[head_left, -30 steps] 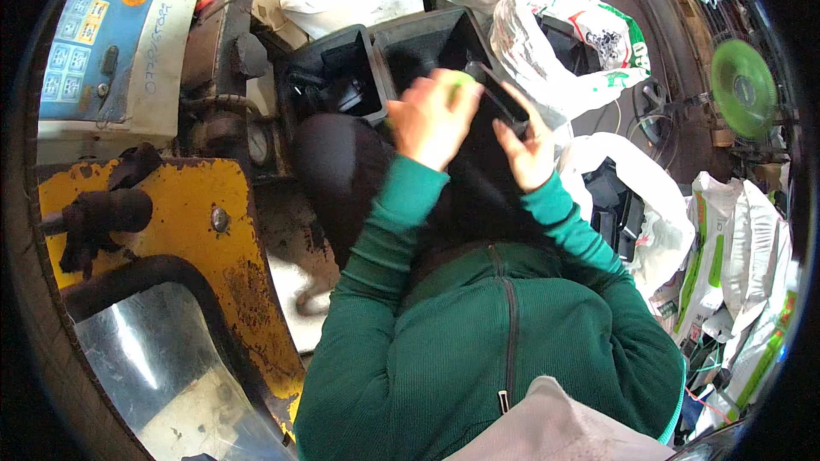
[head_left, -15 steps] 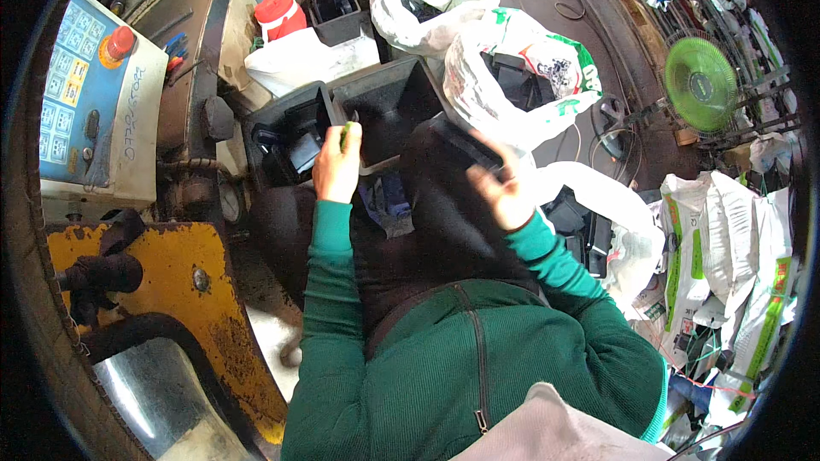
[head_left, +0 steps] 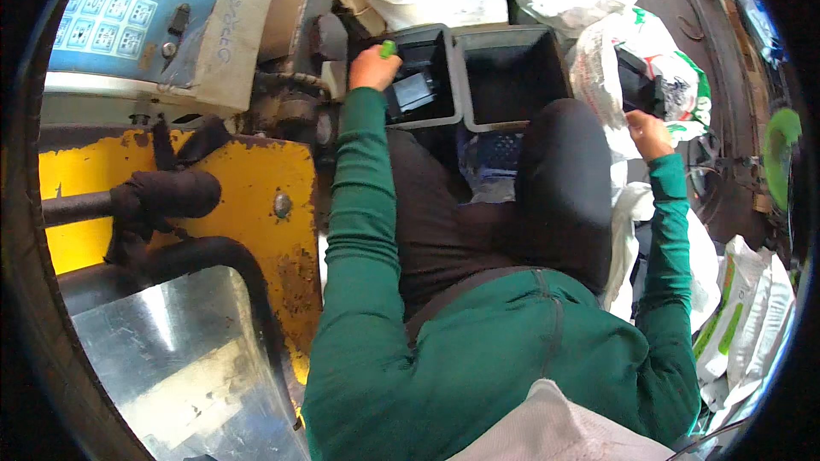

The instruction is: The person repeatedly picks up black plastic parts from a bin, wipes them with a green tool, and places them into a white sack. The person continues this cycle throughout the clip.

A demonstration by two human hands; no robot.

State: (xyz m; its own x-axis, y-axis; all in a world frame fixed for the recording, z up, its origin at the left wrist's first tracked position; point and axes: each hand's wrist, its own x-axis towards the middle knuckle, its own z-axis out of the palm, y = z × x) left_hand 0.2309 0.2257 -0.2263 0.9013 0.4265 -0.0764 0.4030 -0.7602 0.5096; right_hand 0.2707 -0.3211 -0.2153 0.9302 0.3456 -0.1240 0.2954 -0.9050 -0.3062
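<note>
My left hand (head_left: 374,68) is closed around a small tool with a bright green handle (head_left: 389,49). It is over the left edge of a grey bin (head_left: 455,77) that holds black plastic parts (head_left: 414,90); the tool's working end is hard to make out. Out to the right, my right hand (head_left: 651,135) has its fingers curled at the lower edge of a black plastic part (head_left: 641,85). That part is at the mouth of a white plastic bag (head_left: 594,68) with more dark parts inside. The fingertips are partly hidden.
Beside the left bin stands a second grey bin (head_left: 512,32), dark inside. Another white bag (head_left: 568,0) is behind it. To my left are a blue control panel (head_left: 128,13) and a yellow machine plate (head_left: 265,175). A green fan (head_left: 780,158) stands far right.
My left hand has moved with the green-handled tool to the left bin. My right hand has gone from above my lap to the white bag. The view has shifted left.
</note>
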